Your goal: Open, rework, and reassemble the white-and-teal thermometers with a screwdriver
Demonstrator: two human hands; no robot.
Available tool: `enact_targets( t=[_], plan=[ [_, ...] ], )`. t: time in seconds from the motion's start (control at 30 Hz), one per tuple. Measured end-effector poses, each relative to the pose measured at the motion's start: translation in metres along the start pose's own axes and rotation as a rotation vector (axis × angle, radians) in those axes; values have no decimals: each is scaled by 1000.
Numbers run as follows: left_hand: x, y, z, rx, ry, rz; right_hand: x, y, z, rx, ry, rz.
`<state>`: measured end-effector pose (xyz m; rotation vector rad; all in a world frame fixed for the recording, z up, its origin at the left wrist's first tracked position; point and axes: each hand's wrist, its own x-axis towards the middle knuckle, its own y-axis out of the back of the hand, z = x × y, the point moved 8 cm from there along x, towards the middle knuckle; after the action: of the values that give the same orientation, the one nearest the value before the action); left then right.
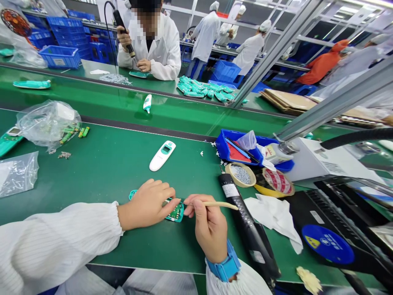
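Note:
My left hand [147, 205] grips a teal thermometer housing [133, 194], with its green circuit board [176, 212] showing past my fingertips. My right hand [208, 226] holds a thin wooden stick [219, 205], its tip close to the board. A blue wrist strap [223, 262] circles my right wrist. A white thermometer [162, 155] lies on the green bench mat [107, 176] above my hands. To the right of my right hand lies a long black handheld tool [242, 213].
A blue tray [236, 147], tape rolls [240, 174] and a white cloth [274, 217] lie to the right. Plastic bags [47, 123] with batteries sit at left. Beyond a green conveyor belt [107, 92], a co-worker [153, 41] holds a soldering iron [124, 28].

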<state>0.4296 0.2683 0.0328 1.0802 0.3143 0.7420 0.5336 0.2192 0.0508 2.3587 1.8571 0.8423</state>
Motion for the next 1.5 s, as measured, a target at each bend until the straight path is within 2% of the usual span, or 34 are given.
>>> enact_targets(
  t=[0.17, 0.37, 0.7, 1.03, 1.5],
  plan=[
    [-1, 1, 0, -5, 1, 25, 0, 0, 3, 42, -39, 10],
    [-2, 2, 1, -7, -9, 26, -4, 7, 5, 147, -46, 87],
    [-1, 2, 1, -10, -6, 17, -4, 1, 2, 117, -29, 21],
    [-1, 2, 1, -17, -10, 23, -2, 2, 0, 36, 1, 15],
    [-1, 2, 0, -15, -13, 32, -4, 5, -1, 98, -24, 41]
  ],
)
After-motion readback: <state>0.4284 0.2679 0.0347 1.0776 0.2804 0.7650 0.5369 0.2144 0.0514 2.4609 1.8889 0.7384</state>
